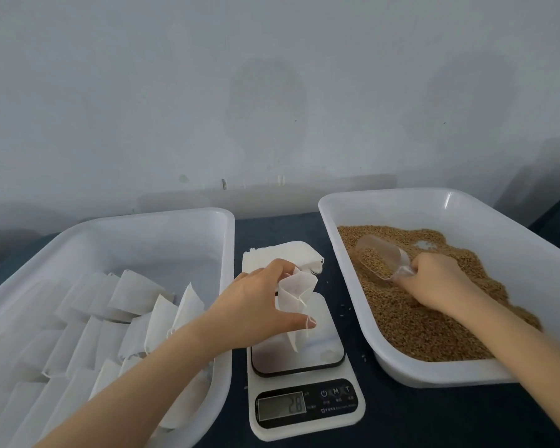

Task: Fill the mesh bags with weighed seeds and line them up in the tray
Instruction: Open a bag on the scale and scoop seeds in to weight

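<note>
Mesh bag (296,297) in our left hand (259,305) is the one in work: we pinch its mouth between thumb and fingers and hold it over the platform of the scale (304,399), its lower end seemingly resting there, with no seeds visible in it yet. Our right hand (434,279) grips the handle of the clear scoop (382,257), which lies partly loaded in the seeds (434,328) of the right tray (385,195). The scale sits at the tabletop's near edge between the two trays, and a stack of empty bags (282,253) lies just behind it, toward the far edge. In the left tray (143,215), rows of bags (126,318) are lined up from the near side; its far end is bare. We judge the task well underway, with this bag to fill, weigh and place, and the stack left after it.
</note>
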`<state>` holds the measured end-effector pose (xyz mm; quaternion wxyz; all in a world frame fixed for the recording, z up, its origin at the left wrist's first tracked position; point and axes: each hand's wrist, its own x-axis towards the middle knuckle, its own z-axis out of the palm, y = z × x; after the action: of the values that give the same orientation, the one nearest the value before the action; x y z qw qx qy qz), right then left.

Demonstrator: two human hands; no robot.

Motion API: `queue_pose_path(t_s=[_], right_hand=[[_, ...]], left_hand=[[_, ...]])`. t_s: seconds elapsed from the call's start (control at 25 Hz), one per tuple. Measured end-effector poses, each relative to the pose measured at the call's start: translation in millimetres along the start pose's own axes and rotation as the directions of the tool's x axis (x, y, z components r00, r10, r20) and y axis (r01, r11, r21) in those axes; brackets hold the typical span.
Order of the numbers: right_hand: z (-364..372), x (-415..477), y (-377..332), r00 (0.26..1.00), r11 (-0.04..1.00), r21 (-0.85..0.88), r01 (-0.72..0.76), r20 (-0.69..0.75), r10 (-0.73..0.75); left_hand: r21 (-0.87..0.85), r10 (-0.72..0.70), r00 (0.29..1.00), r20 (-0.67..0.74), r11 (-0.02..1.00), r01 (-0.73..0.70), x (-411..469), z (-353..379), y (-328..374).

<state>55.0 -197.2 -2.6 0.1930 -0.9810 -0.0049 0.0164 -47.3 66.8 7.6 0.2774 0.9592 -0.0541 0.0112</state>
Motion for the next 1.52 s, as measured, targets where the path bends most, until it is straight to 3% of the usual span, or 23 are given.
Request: queue_pose_path(t_s=[0.28,0.6,0.8,0.92,1.0,1.28,1.52], right_hand=[[1,1,1,1.0,1.0,0.012,0.024,-0.001,-0.024],[-3,-2,-5,0.999,0.983,0.18,-0.041,-0.01,0.044],[-12,-14,-4,0.993,0.989,0.107,0.103,-0.074,-0.096],[-27,-21,-3,0.965,0.987,-0.035,0.159,-0.206,-0.162],[-44,-30,-3,0.935,0.976,-0.038,0.213,-0.28,-0.215],[-91,-64,-23,0.892,0.903,0.093,0.418,-0.229,-0.39],[-98,-79,-40,0.839,0.854,-0.046,0.518,-0.165,-0.518]], left_hand=[[0.006,-0.001,1.0,-0.002,1.0,0.001,1,1,-1],[0.021,0.012,1.0,0.001,1.0,-0.012,2,1,-2],[0.026,0.008,1.0,0.004,1.0,-0.008,1,-1,-1],[0.04,0.024,1.0,0.002,0.999,-0.024,0,-1,-1],[0.036,0.033,0.999,0.002,0.999,-0.034,1,0,-1],[-0.003,0.07,0.997,-0.038,0.998,-0.07,4,3,-2],[0.007,0.082,0.996,-0.047,0.997,-0.082,3,2,-2]])
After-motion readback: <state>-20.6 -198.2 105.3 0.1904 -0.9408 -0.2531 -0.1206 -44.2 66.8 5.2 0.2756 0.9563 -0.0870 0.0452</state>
